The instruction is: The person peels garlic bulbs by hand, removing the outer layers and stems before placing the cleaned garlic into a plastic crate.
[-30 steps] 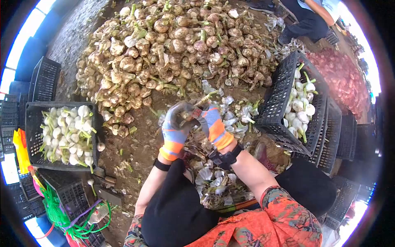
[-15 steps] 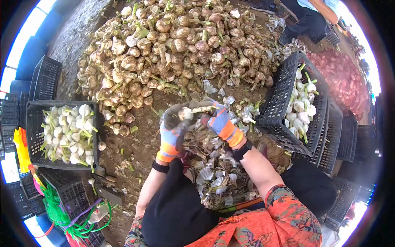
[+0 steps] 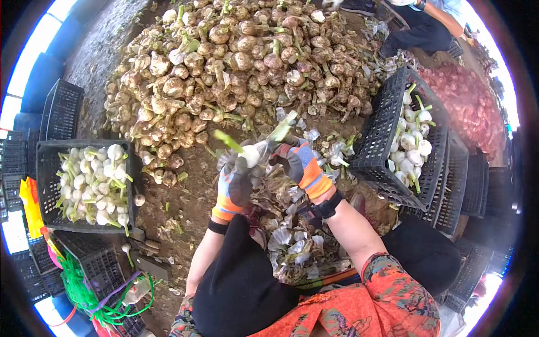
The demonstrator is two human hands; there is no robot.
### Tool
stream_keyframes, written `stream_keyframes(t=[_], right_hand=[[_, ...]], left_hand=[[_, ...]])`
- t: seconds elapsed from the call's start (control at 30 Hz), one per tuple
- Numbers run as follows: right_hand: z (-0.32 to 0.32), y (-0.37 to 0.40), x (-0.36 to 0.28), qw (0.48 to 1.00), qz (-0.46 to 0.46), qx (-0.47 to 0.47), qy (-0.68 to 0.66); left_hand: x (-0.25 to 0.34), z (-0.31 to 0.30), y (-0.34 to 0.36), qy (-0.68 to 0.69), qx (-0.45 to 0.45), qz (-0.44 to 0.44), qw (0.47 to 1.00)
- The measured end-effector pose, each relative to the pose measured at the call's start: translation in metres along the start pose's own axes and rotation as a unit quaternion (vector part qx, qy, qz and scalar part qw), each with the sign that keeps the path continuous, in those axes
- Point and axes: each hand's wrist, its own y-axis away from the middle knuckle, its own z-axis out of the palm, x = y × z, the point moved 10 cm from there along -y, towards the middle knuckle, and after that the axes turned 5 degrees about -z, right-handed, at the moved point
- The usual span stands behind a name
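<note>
My left hand (image 3: 232, 184), in a grey, blue and orange glove, is closed around a white garlic bulb (image 3: 251, 156) whose green stem points up and left. My right hand (image 3: 303, 167), gloved alike, pinches at the bulb's right side, where a pale green strip of outer skin (image 3: 283, 127) stands up from the fingers. Some of its fingertips are hidden and slightly blurred. Loose papery garlic skins (image 3: 296, 245) lie on the ground below my hands.
A big heap of dirty garlic (image 3: 224, 73) lies ahead. Black crates of cleaned garlic stand left (image 3: 84, 227) and right (image 3: 373, 132). A knife-like blade (image 3: 152, 268) lies by the left crate. Red net sacks (image 3: 463, 106) and another person's leg (image 3: 421, 33) are at far right.
The bulb has turned so that its green stem now points up and left. A pale strip of skin now stands away from the bulb at my right hand.
</note>
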Motion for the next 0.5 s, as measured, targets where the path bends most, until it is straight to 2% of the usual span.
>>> stream_keyframes(t=[0.03,0.1,0.13,0.17,0.23,0.27,0.3,0.33,0.37,0.4,0.43,0.47,0.5], right_hand=[[-0.016,-0.002,0.007,1.0,0.0,-0.001,0.001],[-0.086,-0.007,0.024,0.974,0.025,0.117,0.191],[-0.109,-0.019,0.024,0.875,0.007,0.129,0.467],[-0.092,-0.014,0.008,0.875,0.006,0.128,0.467],[-0.022,0.001,-0.04,0.788,-0.005,0.048,0.614],[-0.002,-0.004,-0.034,0.932,-0.034,-0.022,0.361],[0.003,-0.002,-0.035,0.931,-0.033,-0.021,0.362],[0.021,0.001,-0.032,0.932,-0.038,-0.076,0.353],[0.05,0.004,-0.04,0.929,-0.045,-0.132,0.343],[0.059,0.003,-0.048,0.929,-0.046,-0.132,0.343],[0.075,0.005,-0.053,0.867,-0.076,-0.178,0.459],[0.089,0.007,-0.055,0.787,-0.104,-0.22,0.566],[0.094,0.007,-0.06,0.787,-0.104,-0.219,0.567]], left_hand=[[0.001,0.0,0.0,0.05,-0.003,0.003,0.999],[0.003,0.004,0.001,0.065,-0.004,-0.002,0.998],[0.009,0.009,0.002,0.045,-0.004,0.023,0.999],[0.015,0.011,0.002,0.025,-0.005,0.048,0.999],[0.011,-0.001,-0.002,-0.01,-0.025,0.066,0.997],[0.021,-0.004,-0.003,-0.177,-0.004,0.113,0.978],[0.027,-0.002,-0.003,-0.339,0.015,0.158,0.927],[0.006,-0.019,-0.008,-0.136,0.045,0.069,0.987],[0.011,-0.008,-0.006,-0.136,0.044,0.07,0.987],[0.018,0.008,-0.003,-0.145,0.007,0.09,0.985],[0.022,0.019,0.0,-0.153,-0.031,0.11,0.982],[0.011,0.014,-0.002,-0.16,-0.026,0.062,0.985],[0.008,0.013,-0.004,-0.16,-0.027,0.062,0.985]])
